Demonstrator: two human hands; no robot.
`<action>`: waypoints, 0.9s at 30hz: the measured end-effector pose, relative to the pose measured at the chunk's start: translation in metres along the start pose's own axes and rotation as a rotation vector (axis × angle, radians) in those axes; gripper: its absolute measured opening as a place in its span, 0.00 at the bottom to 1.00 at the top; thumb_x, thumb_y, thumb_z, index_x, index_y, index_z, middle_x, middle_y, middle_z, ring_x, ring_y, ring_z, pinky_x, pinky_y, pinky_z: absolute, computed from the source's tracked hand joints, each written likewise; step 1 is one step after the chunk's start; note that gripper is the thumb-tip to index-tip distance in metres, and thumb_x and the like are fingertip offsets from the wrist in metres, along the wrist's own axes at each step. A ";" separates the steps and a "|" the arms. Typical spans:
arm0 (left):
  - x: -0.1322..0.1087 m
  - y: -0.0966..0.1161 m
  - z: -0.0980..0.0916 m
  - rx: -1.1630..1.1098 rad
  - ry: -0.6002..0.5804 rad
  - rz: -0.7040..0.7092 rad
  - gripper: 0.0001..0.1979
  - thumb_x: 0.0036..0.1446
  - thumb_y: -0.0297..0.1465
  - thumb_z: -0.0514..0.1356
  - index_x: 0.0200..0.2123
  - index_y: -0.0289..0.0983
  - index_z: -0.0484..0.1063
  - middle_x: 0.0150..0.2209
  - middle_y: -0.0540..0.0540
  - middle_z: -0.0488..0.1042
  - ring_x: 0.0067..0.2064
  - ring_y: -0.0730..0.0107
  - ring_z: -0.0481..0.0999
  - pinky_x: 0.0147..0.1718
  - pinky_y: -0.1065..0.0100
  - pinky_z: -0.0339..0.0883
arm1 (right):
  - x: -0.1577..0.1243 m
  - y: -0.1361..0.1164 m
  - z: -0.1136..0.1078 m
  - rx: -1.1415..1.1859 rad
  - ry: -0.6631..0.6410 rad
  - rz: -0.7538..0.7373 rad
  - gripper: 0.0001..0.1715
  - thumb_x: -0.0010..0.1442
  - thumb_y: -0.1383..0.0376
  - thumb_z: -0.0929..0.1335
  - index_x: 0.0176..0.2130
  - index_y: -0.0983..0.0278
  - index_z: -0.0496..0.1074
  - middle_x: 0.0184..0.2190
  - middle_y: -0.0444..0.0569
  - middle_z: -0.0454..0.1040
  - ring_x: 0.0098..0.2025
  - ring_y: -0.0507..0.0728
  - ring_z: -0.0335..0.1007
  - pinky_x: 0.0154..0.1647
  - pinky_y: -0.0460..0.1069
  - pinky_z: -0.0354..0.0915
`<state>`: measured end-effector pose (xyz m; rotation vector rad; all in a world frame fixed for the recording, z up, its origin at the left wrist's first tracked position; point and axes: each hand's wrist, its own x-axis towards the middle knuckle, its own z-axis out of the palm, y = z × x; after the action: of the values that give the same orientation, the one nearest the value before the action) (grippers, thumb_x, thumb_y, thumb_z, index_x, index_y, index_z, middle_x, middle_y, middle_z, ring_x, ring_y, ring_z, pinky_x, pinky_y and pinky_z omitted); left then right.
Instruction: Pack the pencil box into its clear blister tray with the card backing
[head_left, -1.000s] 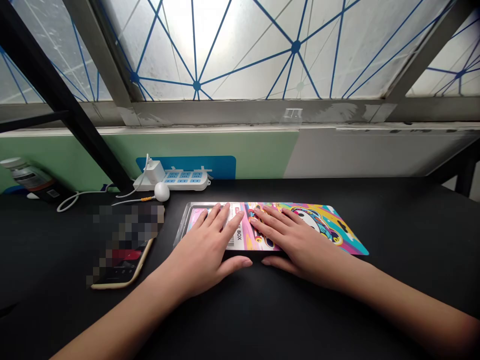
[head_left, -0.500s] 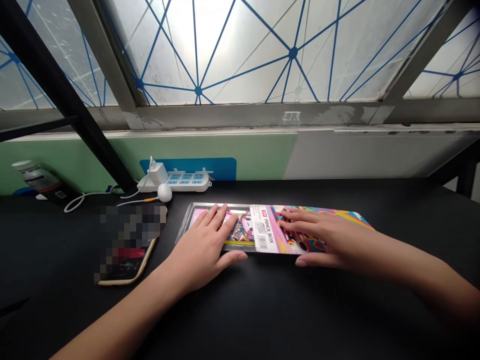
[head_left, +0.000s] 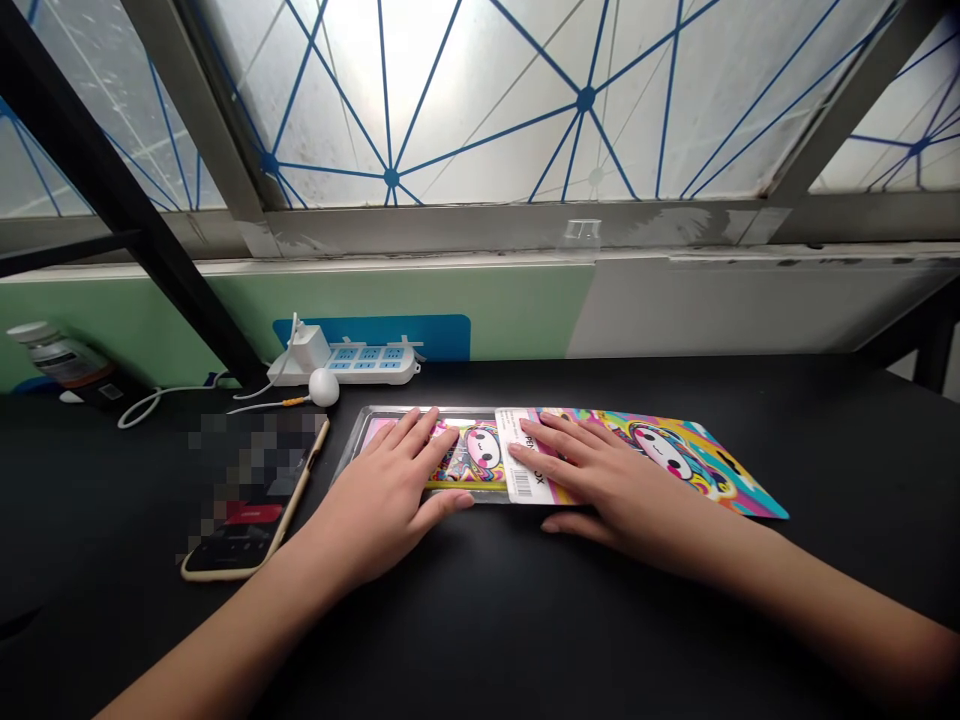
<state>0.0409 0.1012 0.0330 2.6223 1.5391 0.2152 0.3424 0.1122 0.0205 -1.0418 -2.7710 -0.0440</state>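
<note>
Compared with a second ago, the printed sleeve sits farther toward 3 o'clock on the transparent pencil-box case, baring more of its cartoon face; compared with half a second ago, the right hand has come back toward 9 o'clock, its fingers now over the barcoded label. Both hands lie palm down with fingers spread, apart from each other and clamped on nothing: the left hand rests over the case's 9 o'clock end, the right on the sleeve. Whether either thumb presses the near edge I cannot tell. The case is on the black counter, at 12 o'clock from the wearer, with the smartphone off its 8 o'clock side and the power strip beyond it toward 11. If the left hand bore down too lightly, the case could skid along with the sleeve; if the right fingers pushed down too hard, the thin sleeve could buckle or crease, and a skewed pull could jam it on the rim. The long axis runs from 9 to 3 o'clock, bare end to 9, sleeved end to 3 with its near corner slanting toward 4; the label's lettering runs crosswise, from 12 toward 6.
</note>
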 end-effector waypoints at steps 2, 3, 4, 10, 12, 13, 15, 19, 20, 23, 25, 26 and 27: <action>0.000 -0.001 -0.003 -0.011 -0.012 -0.005 0.36 0.69 0.55 0.46 0.70 0.40 0.60 0.74 0.39 0.52 0.74 0.46 0.49 0.68 0.43 0.51 | -0.004 0.006 -0.004 0.007 -0.017 0.013 0.36 0.69 0.53 0.66 0.72 0.49 0.54 0.73 0.53 0.56 0.73 0.71 0.51 0.66 0.72 0.58; 0.001 -0.002 -0.004 -0.018 -0.016 -0.005 0.36 0.69 0.55 0.45 0.70 0.41 0.61 0.73 0.40 0.53 0.74 0.46 0.49 0.68 0.42 0.51 | -0.006 0.009 -0.006 0.012 -0.026 0.021 0.36 0.70 0.55 0.66 0.72 0.48 0.54 0.73 0.51 0.56 0.73 0.71 0.51 0.66 0.71 0.58; 0.001 -0.003 -0.006 -0.029 -0.017 -0.007 0.35 0.70 0.55 0.44 0.69 0.41 0.62 0.73 0.40 0.54 0.74 0.47 0.50 0.68 0.42 0.51 | -0.008 0.012 -0.007 0.017 -0.034 0.029 0.36 0.70 0.58 0.65 0.72 0.47 0.54 0.73 0.50 0.56 0.72 0.70 0.52 0.66 0.71 0.59; 0.001 -0.016 -0.011 -0.078 0.002 -0.105 0.32 0.71 0.53 0.43 0.65 0.44 0.68 0.71 0.41 0.61 0.72 0.50 0.56 0.67 0.44 0.54 | -0.013 0.023 -0.005 0.015 -0.053 0.035 0.38 0.69 0.70 0.60 0.72 0.45 0.53 0.73 0.48 0.55 0.73 0.68 0.52 0.66 0.69 0.60; 0.002 -0.021 -0.012 -0.078 0.017 -0.127 0.32 0.71 0.53 0.44 0.64 0.43 0.71 0.70 0.41 0.62 0.72 0.49 0.58 0.66 0.45 0.56 | -0.013 0.026 -0.005 0.015 -0.054 0.040 0.38 0.69 0.71 0.60 0.72 0.45 0.53 0.74 0.47 0.54 0.73 0.68 0.52 0.66 0.69 0.60; 0.002 -0.023 -0.012 -0.078 0.024 -0.136 0.32 0.71 0.54 0.44 0.63 0.42 0.72 0.69 0.41 0.63 0.71 0.49 0.58 0.66 0.45 0.57 | -0.014 0.028 -0.006 0.014 -0.054 0.046 0.38 0.70 0.71 0.59 0.72 0.44 0.52 0.74 0.47 0.54 0.73 0.67 0.52 0.66 0.69 0.60; 0.003 -0.026 -0.012 -0.078 0.033 -0.147 0.32 0.70 0.54 0.44 0.62 0.43 0.73 0.69 0.41 0.64 0.71 0.50 0.59 0.65 0.46 0.58 | -0.014 0.030 -0.008 0.017 -0.059 0.047 0.37 0.71 0.69 0.59 0.72 0.44 0.52 0.73 0.47 0.55 0.72 0.67 0.53 0.66 0.68 0.60; 0.005 -0.029 -0.011 -0.096 0.058 -0.155 0.30 0.70 0.53 0.46 0.61 0.45 0.74 0.67 0.43 0.67 0.71 0.52 0.60 0.66 0.48 0.58 | -0.014 0.033 -0.015 0.045 -0.083 0.014 0.34 0.71 0.56 0.64 0.72 0.46 0.54 0.73 0.48 0.54 0.72 0.70 0.53 0.67 0.68 0.60; 0.005 -0.030 -0.010 -0.103 0.066 -0.155 0.30 0.70 0.53 0.46 0.61 0.44 0.75 0.67 0.43 0.67 0.71 0.52 0.61 0.66 0.49 0.58 | -0.013 0.034 -0.017 0.055 -0.081 0.011 0.34 0.71 0.54 0.65 0.71 0.46 0.55 0.73 0.47 0.54 0.72 0.70 0.53 0.67 0.68 0.59; 0.005 -0.032 -0.009 -0.121 0.088 -0.155 0.30 0.70 0.53 0.46 0.60 0.44 0.76 0.67 0.43 0.67 0.70 0.51 0.62 0.65 0.49 0.58 | -0.013 0.033 -0.021 0.064 -0.090 0.024 0.33 0.71 0.51 0.63 0.71 0.45 0.55 0.73 0.47 0.55 0.72 0.69 0.53 0.68 0.68 0.59; 0.006 -0.033 -0.008 -0.128 0.105 -0.152 0.29 0.70 0.52 0.47 0.60 0.44 0.76 0.67 0.44 0.68 0.70 0.50 0.63 0.65 0.48 0.58 | -0.014 0.033 -0.024 0.055 -0.099 0.047 0.32 0.72 0.51 0.62 0.71 0.45 0.56 0.72 0.46 0.56 0.72 0.69 0.54 0.67 0.68 0.60; 0.006 -0.033 -0.008 -0.130 0.113 -0.148 0.29 0.70 0.52 0.48 0.59 0.44 0.76 0.66 0.44 0.68 0.69 0.50 0.63 0.65 0.48 0.59 | -0.015 0.033 -0.025 0.053 -0.097 0.060 0.31 0.72 0.51 0.61 0.71 0.45 0.56 0.72 0.46 0.57 0.71 0.68 0.55 0.67 0.67 0.61; 0.006 -0.033 -0.008 -0.131 0.120 -0.144 0.28 0.70 0.52 0.48 0.59 0.44 0.76 0.66 0.44 0.69 0.69 0.50 0.64 0.65 0.48 0.59 | -0.016 0.033 -0.026 0.056 -0.091 0.072 0.31 0.72 0.51 0.61 0.71 0.45 0.57 0.72 0.45 0.58 0.71 0.68 0.56 0.67 0.67 0.61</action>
<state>0.0137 0.1229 0.0363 2.4267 1.6808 0.4528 0.3802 0.1246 0.0418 -1.1552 -2.7944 0.0919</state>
